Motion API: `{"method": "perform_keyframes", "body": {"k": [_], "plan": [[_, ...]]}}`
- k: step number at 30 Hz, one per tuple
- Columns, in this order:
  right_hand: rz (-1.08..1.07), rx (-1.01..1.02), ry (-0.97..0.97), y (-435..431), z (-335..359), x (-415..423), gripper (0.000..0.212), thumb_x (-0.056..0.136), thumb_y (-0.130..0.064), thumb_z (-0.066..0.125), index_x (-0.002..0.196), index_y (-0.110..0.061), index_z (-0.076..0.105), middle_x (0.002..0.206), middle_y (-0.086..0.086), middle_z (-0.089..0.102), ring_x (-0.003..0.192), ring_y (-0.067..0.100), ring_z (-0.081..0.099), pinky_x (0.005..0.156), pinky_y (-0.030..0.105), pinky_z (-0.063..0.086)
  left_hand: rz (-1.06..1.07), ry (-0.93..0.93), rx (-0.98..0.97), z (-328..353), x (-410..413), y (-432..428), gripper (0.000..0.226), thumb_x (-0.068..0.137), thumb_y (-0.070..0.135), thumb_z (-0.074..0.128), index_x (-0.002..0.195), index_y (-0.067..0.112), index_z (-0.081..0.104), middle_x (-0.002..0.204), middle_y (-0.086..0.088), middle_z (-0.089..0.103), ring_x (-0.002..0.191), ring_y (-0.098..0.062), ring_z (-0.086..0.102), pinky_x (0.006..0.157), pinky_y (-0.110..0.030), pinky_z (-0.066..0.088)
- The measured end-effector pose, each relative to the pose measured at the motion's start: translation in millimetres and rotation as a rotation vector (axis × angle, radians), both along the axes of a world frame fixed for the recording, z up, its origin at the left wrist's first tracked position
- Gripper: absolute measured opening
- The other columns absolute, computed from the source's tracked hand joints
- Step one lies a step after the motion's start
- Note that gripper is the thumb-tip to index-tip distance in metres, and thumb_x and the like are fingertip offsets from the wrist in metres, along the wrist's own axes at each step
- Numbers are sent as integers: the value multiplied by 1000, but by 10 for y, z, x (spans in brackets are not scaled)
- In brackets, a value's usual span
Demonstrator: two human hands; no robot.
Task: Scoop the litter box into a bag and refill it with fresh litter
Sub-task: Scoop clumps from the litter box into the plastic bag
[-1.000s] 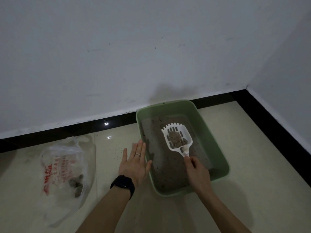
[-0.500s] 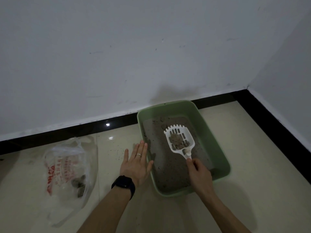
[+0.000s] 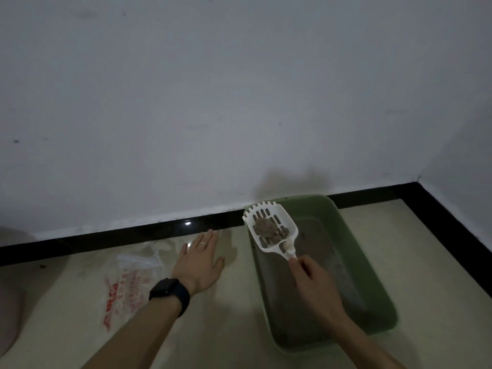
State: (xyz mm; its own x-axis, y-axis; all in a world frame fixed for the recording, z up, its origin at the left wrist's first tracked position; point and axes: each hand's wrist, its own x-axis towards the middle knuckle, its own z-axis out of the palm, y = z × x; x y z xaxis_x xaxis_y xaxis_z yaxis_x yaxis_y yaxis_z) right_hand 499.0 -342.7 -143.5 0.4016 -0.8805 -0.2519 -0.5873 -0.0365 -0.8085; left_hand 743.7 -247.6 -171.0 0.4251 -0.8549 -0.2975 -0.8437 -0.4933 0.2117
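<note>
Scoop (image 3: pixel 271 230) full of clumps (image 3: pixel 265 227), right hand (image 3: pixel 314 283) gripping its handle, sits over the far-left corner of the box (image 3: pixel 368 262). Bag (image 3: pixel 127 283) lies on the floor (image 3: pixel 426 249) further left, beside the flat, empty left hand (image 3: pixel 199 259).

The left grip (image 3: pixel 198 262) lies flat, palm down, with its fingers straight and close together, pointing away from the body. Its thumb spreads out toward the right grip (image 3: pixel 315 283). A ring (image 3: pixel 203 243) sits on one finger and a dark watch (image 3: pixel 170 291) wraps the wrist just behind the grip; the bare forearm runs back from it toward the lower left. The right grip, well apart from the left, has fingers and thumb curled round a scoop handle (image 3: pixel 287 250) that juts out ahead of it. Its bare forearm trails behind it toward the lower right
</note>
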Motion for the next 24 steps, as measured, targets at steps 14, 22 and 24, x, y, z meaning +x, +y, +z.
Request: {"method": "perform_keyframes", "body": {"k": [14,22,24], "plan": [[609,-89,237,860,-73,1302,35,99,-44,42,79,-17,55,73,1,62,69,16,59,66,34,46,696,194,78,-409,1098,1945,91,92,59,54,157,28,-2,165,-10,-2,149,-35,15,119,-47,22],[761,-244,546,1373,-474,1728,38,100,-49,30,102,-22,56,89,-1,66,73,15,60,67,32,52,777,386,-108,-605,1032,2086,73,96,24,53,157,34,13,130,-11,63,108,-30,64,92,-38,53],[768,-307,598,1444,-465,1892,37,102,-44,29,109,-18,55,101,4,66,80,20,59,65,29,42,726,323,-101,-578,1021,2083,69,97,20,47,155,40,15,120,-11,68,95,-29,66,83,-37,56]]}}
